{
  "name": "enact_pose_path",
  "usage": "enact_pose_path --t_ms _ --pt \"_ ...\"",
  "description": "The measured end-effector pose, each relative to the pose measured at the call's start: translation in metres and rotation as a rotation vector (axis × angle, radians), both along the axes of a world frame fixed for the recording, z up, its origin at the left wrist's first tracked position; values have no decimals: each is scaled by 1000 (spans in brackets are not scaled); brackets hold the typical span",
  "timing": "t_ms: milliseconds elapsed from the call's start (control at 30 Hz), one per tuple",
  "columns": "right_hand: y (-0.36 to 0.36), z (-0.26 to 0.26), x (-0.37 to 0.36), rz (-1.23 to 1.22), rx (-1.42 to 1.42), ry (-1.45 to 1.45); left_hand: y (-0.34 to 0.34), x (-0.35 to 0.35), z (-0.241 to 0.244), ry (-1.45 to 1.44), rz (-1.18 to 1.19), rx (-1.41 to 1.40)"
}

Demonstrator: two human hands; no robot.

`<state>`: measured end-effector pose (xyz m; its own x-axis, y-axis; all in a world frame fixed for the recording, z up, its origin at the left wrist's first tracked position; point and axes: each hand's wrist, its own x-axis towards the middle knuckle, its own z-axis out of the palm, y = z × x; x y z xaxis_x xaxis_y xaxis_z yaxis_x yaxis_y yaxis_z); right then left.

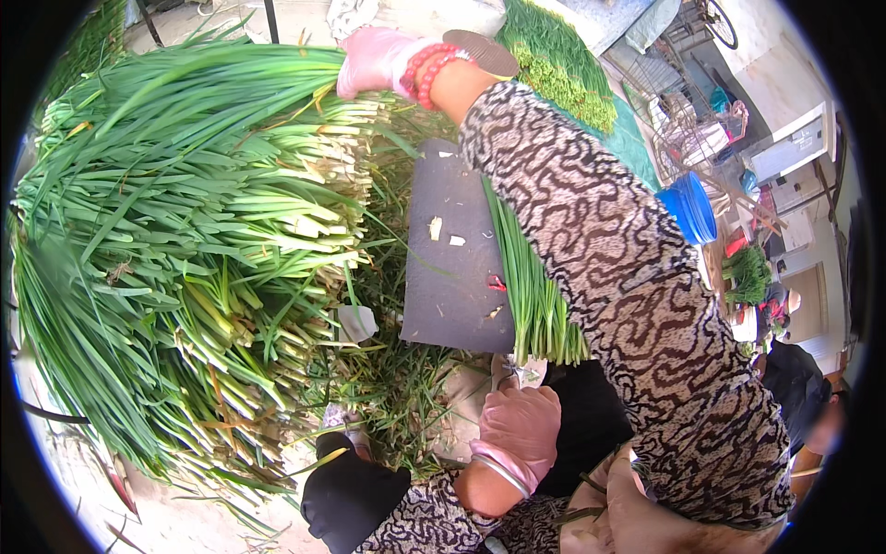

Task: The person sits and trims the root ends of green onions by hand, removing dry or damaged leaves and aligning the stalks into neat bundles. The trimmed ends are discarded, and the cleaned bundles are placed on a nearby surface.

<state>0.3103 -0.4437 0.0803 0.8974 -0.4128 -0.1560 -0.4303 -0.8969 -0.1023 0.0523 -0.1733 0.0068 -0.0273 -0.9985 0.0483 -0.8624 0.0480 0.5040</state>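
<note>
My right hand (pixel 377 64), in a pink glove with red bead bracelets at the wrist, grips the stem end of a bunch of garlic chives (pixel 277 66) on top of a large heap of chives (pixel 208 208). My left hand (pixel 519 429), also gloved and wearing a pale bangle, is curled near my lap; its fingertips are hidden, so I cannot tell whether it holds anything. Between the hands lies a dark grey board (pixel 450 228) with trimmings and a small red strip (pixel 496 282). A layer of neater chives (pixel 529 277) rests along its right side, partly behind my right sleeve.
Loose leaves (pixel 394 401) litter the floor by my knees. Tied green bundles (pixel 561 62) lie on a teal sheet (pixel 633 138) at the upper right. Beyond are a blue bucket (pixel 689 208), a wire cart (pixel 675 104) and another person (pixel 779 305) at work. A round brown object (pixel 481 52) is behind my right wrist.
</note>
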Motion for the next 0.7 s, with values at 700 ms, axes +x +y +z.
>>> enact_pose_path --t_ms 700 --pt "106 25 -165 -249 430 85 -22 81 6 1715 1006 -521"
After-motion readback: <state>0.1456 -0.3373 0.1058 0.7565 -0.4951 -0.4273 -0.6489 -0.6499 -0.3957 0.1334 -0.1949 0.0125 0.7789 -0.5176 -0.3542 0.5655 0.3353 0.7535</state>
